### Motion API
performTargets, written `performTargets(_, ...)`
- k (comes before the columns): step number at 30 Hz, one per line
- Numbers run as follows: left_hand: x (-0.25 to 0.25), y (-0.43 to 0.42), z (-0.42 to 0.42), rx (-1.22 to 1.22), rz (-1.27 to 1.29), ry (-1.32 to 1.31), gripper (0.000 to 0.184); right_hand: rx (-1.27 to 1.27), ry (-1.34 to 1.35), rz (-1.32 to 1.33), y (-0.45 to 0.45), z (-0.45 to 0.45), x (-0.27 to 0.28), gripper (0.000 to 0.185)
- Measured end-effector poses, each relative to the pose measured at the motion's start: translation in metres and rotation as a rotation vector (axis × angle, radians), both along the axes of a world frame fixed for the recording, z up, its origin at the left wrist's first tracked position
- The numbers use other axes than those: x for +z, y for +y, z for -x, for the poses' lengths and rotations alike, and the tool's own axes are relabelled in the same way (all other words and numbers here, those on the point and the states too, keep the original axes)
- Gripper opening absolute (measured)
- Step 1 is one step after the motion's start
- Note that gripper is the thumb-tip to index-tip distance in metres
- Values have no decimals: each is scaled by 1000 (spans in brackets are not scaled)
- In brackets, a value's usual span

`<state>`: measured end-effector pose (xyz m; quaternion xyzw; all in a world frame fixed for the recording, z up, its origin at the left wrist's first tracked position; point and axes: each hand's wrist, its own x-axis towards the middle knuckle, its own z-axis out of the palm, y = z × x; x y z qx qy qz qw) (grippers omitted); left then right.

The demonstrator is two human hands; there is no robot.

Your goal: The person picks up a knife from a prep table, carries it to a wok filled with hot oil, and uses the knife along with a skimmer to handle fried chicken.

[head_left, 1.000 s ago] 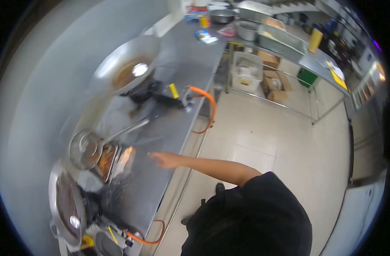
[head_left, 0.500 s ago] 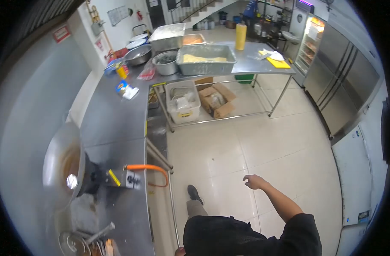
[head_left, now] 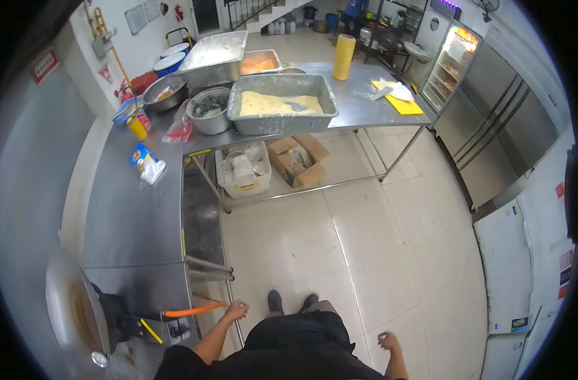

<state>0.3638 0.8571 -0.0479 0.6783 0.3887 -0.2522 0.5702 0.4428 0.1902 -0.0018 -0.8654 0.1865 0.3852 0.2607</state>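
Observation:
My left hand (head_left: 237, 310) hangs beside the steel counter, near the end of an orange hose (head_left: 194, 311). Its fingers are loosely curled, and nothing shows in them. Low over the floor on the other side of my body is my right hand (head_left: 388, 342), its fingers bent and somewhat apart, holding nothing I can see. The hose runs to a burner (head_left: 156, 330) with a dark knob. A large wok (head_left: 74, 310) sits over that burner at the left.
Ahead, a steel table (head_left: 358, 104) bears a grey tub (head_left: 282, 126) of pale yellow food, a metal pot (head_left: 207, 120) and a yellow cutting board (head_left: 406, 107). A white bin (head_left: 243, 183) and cardboard box (head_left: 311, 168) sit underneath. Steel refrigerators (head_left: 491, 107) line the right.
My view has moved forward, bringing the far table and tub closer. My left hand has come into clear view by the hose. My right hand has dropped lower, and both shoes now show.

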Motion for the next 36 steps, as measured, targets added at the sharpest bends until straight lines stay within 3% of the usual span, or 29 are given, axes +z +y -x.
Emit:
performTargets(3, 2, 23, -90, -158, -108, -92, 30, -172, 239, -110, 16, 33, -7, 22)
performTargets(4, 2, 26, -115, -217, -150, -144, 29, -269, 366, -193, 4, 41, -33, 22)
performTargets(5, 1, 26, -136, -218, -188, -145, 29, -174, 424, -107, 19, 30, -13, 22)
performTargets(7, -1, 22, -192, -225, -269, -167, 28, -234, 586, -139, 13, 6, -22, 22)
performTargets(10, -2, -4, -248, -258, -171, -101, 30, -366, 404, -172, -21, -83, -24, 21)
performTargets(12, -32, -16, -273, -413, -185, -57, 34, -380, 136, -147, -51, -147, -44, 20)
performTargets(13, -22, -29, -298, -481, -198, 42, 35, -367, 8, -84, -53, -193, -29, 19)
performTargets(17, 3, -81, -370, -609, -168, 205, 38, 19, -524, -26, -86, -356, -22, 22)
performTargets(21, 0, -116, -459, -467, -110, 31, 36, 161, -654, -75, -49, -517, 73, 24)
performTargets(27, 22, -168, -578, -453, -124, 10, 35, 300, -667, -269, 29, -709, 150, 23)
performTargets(31, -18, -171, -639, -466, -123, 86, 34, 409, -653, -332, 62, -815, 178, 22)
performTargets(34, -23, -172, -691, -338, -6, 268, 33, 493, -720, -342, 67, -894, 197, 21)
performTargets(36, -24, -177, -722, -109, 70, 316, 33, 552, -729, -314, 65, -941, 217, 20)
